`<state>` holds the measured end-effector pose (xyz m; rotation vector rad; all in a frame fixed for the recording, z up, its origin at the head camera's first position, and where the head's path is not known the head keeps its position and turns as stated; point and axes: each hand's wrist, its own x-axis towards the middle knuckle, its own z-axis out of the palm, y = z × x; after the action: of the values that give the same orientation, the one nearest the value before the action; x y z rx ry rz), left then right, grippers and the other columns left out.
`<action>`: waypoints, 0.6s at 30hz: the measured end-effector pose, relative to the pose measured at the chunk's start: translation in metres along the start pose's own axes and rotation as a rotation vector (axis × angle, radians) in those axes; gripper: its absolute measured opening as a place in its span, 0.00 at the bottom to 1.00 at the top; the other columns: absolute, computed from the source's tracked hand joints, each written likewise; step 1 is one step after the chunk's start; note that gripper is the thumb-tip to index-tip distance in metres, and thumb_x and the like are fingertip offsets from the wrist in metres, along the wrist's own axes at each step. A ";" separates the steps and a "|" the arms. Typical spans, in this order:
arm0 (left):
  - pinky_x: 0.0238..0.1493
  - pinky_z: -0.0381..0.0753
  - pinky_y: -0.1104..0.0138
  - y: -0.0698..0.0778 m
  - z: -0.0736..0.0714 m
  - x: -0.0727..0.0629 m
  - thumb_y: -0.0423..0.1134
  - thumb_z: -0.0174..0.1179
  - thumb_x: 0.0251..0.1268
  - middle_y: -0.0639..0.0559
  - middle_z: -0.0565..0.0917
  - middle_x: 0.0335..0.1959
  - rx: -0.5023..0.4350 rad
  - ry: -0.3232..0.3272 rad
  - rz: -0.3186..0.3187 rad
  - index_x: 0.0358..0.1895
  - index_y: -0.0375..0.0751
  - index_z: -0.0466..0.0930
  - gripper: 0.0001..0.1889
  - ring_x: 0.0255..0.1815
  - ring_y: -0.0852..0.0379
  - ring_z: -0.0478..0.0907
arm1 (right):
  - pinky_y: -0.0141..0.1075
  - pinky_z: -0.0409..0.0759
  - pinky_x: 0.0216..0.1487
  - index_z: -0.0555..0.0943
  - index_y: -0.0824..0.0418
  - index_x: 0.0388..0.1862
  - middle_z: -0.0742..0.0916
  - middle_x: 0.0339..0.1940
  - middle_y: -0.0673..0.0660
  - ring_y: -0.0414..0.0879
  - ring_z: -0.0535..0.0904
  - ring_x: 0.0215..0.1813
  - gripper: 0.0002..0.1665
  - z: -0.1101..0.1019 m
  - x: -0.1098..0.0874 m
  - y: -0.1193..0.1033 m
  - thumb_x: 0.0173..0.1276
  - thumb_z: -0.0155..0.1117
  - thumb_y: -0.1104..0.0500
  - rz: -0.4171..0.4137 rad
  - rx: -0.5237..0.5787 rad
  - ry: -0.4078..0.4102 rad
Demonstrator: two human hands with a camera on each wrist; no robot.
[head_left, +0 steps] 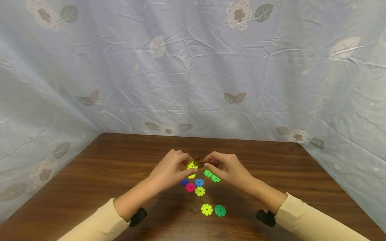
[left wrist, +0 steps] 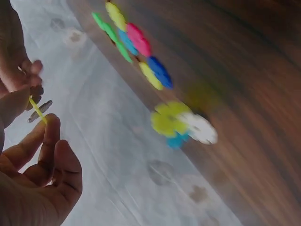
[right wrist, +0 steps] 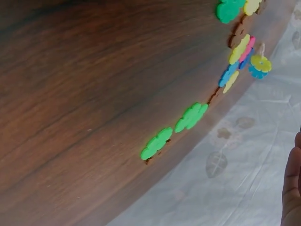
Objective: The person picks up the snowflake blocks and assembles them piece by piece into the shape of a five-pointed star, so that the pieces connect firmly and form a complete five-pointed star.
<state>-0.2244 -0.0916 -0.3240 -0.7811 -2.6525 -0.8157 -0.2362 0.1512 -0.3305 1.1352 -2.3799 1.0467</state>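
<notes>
My left hand pinches a yellow notched disc by its edge, above the table. Facing it, my right hand pinches a brown notched disc between thumb and forefinger. In the left wrist view the yellow disc appears edge-on and crosses a darker disc; fingers partly hide where they meet. Only a strip of the right hand shows in the right wrist view. Beneath the hands lie light green discs, a blue disc and a pink disc.
Nearer the body lie a yellow disc, a green disc and brown discs that blend into the wooden table. A yellow piece sits against a white one and a blue one. Patterned cloth encloses the table.
</notes>
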 end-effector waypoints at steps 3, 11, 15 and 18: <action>0.44 0.76 0.66 -0.012 -0.006 -0.010 0.47 0.75 0.64 0.52 0.88 0.40 0.051 -0.021 -0.029 0.45 0.43 0.90 0.13 0.43 0.56 0.74 | 0.31 0.87 0.38 0.86 0.59 0.46 0.92 0.36 0.52 0.40 0.87 0.35 0.04 -0.001 -0.002 0.001 0.77 0.65 0.62 0.006 -0.020 0.014; 0.50 0.73 0.58 -0.042 -0.010 -0.033 0.46 0.76 0.62 0.57 0.82 0.30 0.124 -0.203 -0.120 0.41 0.41 0.90 0.12 0.36 0.58 0.70 | 0.30 0.84 0.35 0.86 0.59 0.44 0.90 0.35 0.50 0.34 0.78 0.31 0.05 -0.009 -0.006 0.009 0.78 0.63 0.62 0.025 -0.045 0.045; 0.67 0.72 0.43 -0.047 -0.008 -0.038 0.44 0.77 0.60 0.58 0.77 0.24 0.138 -0.233 -0.135 0.33 0.44 0.88 0.10 0.33 0.58 0.69 | 0.30 0.82 0.32 0.86 0.59 0.44 0.88 0.32 0.50 0.32 0.74 0.29 0.05 -0.010 -0.008 0.013 0.79 0.63 0.62 0.029 -0.044 0.030; 0.59 0.76 0.50 -0.048 -0.006 -0.040 0.44 0.79 0.57 0.59 0.76 0.23 0.173 -0.241 -0.159 0.28 0.47 0.85 0.11 0.35 0.57 0.68 | 0.30 0.79 0.30 0.86 0.59 0.43 0.87 0.30 0.51 0.31 0.72 0.27 0.05 -0.012 -0.009 0.017 0.79 0.63 0.62 0.030 -0.049 0.020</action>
<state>-0.2179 -0.1456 -0.3563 -0.6677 -2.9822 -0.5467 -0.2439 0.1718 -0.3352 1.0704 -2.4009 0.9982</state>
